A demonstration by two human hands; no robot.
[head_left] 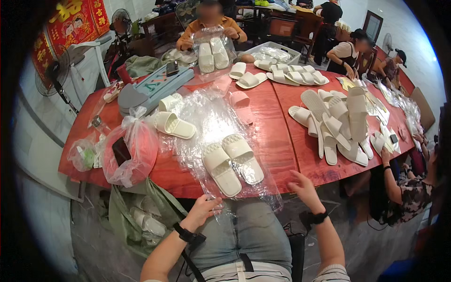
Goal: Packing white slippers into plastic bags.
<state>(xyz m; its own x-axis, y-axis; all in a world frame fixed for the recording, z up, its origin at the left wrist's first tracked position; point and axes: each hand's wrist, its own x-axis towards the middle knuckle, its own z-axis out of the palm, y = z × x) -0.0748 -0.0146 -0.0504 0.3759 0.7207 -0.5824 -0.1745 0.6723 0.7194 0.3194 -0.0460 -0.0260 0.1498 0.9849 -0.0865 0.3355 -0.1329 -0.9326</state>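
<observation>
A: Where lay the paired cream open-toed slippers point(240, 152)?
B: Near the red wooden table's point(277, 152) front edge; left hand point(205, 207) pinching a clear plastic bag point(256, 191), right hand point(304, 188) spread nearby.

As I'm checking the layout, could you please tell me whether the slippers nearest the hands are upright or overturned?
Upright: both white slippers show their straps on top and footbeds facing up.

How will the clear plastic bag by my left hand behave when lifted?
The clear plastic bag will likely be floppy: its thin film wrinkles and overhangs the red table. It may be slippery, judging by its shine. The white slippers on or in it would probably add weight.
</observation>
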